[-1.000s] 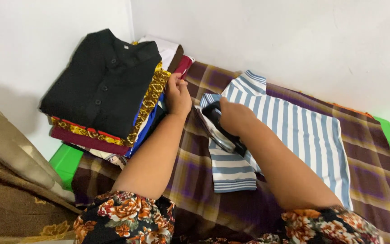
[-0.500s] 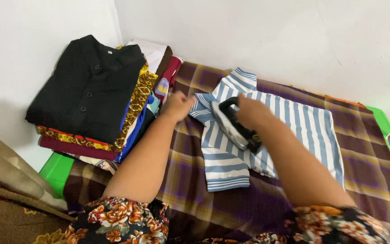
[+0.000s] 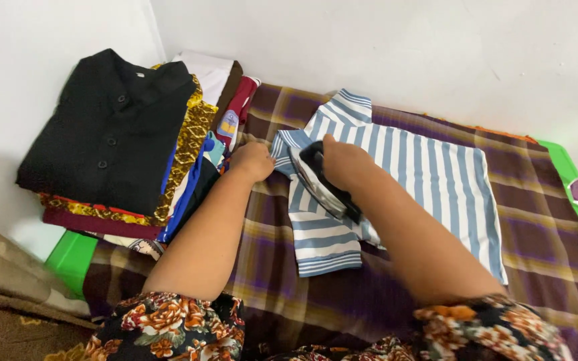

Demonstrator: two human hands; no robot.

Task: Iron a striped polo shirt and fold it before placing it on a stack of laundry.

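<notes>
Fingers of right hand (image 3: 342,160) grip iron (image 3: 321,182) on striped shirt (image 3: 429,177)

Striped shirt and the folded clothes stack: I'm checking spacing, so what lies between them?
In the head view, the left hand at the blue-and-white striped shirt's sleeve edge, on plaid purple-brown cloth, beside the folded clothes stack.
</notes>
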